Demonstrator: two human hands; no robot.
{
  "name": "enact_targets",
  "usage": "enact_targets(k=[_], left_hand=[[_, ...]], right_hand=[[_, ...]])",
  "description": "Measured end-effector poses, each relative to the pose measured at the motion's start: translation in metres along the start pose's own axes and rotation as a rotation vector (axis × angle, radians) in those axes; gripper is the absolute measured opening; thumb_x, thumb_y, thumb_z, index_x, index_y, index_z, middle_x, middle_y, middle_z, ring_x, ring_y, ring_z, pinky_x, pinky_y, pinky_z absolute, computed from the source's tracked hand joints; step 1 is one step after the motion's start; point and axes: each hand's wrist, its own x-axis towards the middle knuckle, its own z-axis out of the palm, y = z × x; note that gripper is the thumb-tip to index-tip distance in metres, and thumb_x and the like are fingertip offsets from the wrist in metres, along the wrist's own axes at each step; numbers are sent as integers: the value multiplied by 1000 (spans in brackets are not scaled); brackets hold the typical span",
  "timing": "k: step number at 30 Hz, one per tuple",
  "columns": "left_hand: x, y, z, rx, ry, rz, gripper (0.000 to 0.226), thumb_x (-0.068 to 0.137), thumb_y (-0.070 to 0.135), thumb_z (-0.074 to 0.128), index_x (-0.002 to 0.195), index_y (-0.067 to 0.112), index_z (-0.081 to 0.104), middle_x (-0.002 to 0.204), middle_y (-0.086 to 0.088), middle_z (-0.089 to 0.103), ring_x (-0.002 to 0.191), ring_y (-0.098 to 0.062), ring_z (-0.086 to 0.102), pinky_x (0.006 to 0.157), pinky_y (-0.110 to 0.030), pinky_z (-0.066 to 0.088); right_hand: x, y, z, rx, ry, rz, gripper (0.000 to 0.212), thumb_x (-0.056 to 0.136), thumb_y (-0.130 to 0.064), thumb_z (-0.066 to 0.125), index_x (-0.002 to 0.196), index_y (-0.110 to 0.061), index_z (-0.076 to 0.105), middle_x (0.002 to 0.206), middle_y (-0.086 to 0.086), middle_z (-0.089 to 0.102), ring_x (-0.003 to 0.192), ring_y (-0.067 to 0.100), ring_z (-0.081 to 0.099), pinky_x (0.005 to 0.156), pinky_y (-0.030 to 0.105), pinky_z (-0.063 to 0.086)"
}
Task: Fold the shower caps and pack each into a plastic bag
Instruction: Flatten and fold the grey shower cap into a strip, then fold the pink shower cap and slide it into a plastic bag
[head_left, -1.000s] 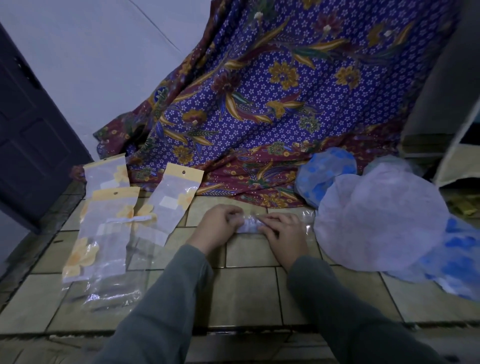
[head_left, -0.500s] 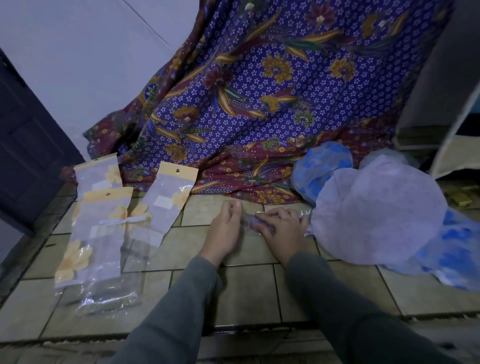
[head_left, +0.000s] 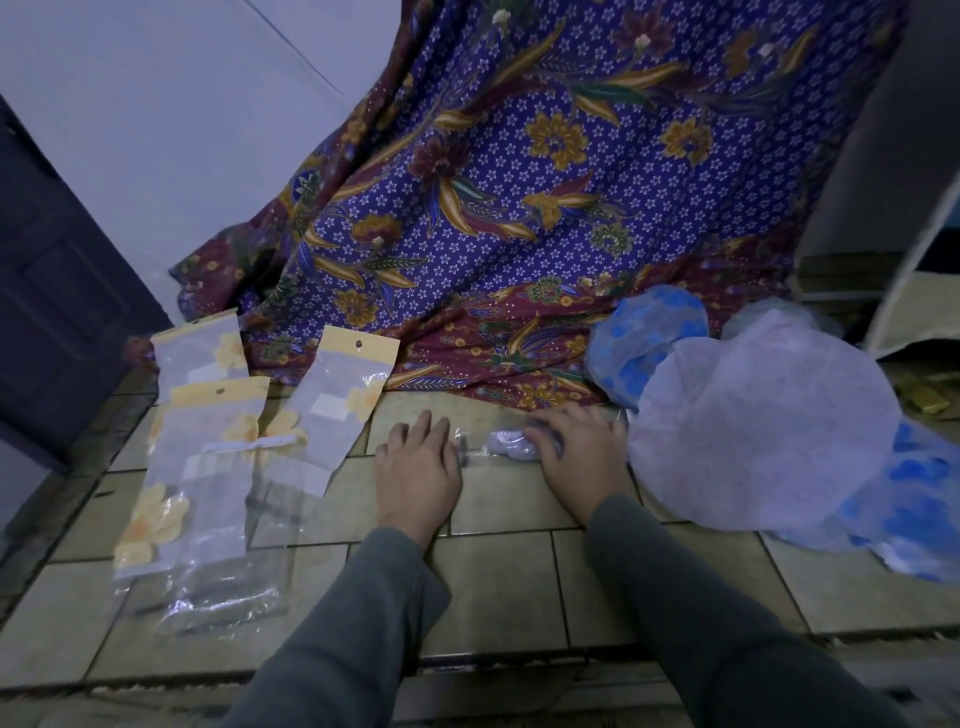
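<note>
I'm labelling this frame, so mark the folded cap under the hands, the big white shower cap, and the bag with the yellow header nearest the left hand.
folded cap (head_left: 506, 443): head view, bunched middle.
white shower cap (head_left: 763, 431): head view, centre of dome.
yellow-header bag (head_left: 340, 402): head view, clear middle.

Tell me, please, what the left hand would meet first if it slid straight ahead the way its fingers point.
Probably the batik cloth, where its hem lies on the tiled floor. The left hand has only bare tile before it, though depth is uncertain.
</note>
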Motion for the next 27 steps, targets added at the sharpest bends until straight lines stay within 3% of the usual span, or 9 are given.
enact_targets(k=[8, 12, 16, 22, 27], left_hand=[[-1, 1, 0, -24, 4, -42, 38, 93, 30, 47, 129, 23, 57, 142, 1, 49, 127, -26, 42, 100, -39, 34], [0, 2, 3, -37, 52, -48, 37, 87, 28, 50, 119, 19, 65, 132, -3, 59, 117, -29, 51, 92, -41, 41], [1, 4, 2, -27, 47, -56, 41, 86, 31, 44, 120, 19, 64, 134, -2, 57, 119, -28, 50, 93, -41, 41], [1, 2, 2, -7, 10, -42, 40, 90, 31, 46, 127, 21, 59, 140, 0, 51, 124, -25, 45, 97, -41, 37], [3, 2, 4, 16, 11, -31, 39, 90, 30, 49, 126, 20, 59, 139, -1, 52, 122, -27, 47, 94, -41, 39]], right_hand=[[36, -24, -2, 154, 187, 80, 22, 91, -34, 58, 108, -23, 68, 109, -1, 64, 102, 24, 51, 85, 37, 30], [69, -42, 6, 104, 153, 49, 30, 93, -38, 53, 117, -22, 64, 114, -1, 62, 106, 24, 48, 85, 37, 26], [97, -62, 20, 12, 119, -19, 31, 95, -38, 49, 120, -24, 61, 117, -1, 60, 107, 24, 47, 87, 41, 27], [105, -52, 41, -281, -143, -35, 34, 97, -35, 44, 127, -24, 55, 127, 2, 54, 118, 26, 42, 96, 45, 27], [84, -45, 32, -148, -23, -98, 38, 95, -41, 47, 128, -26, 55, 128, -1, 53, 117, 25, 43, 97, 45, 27]])
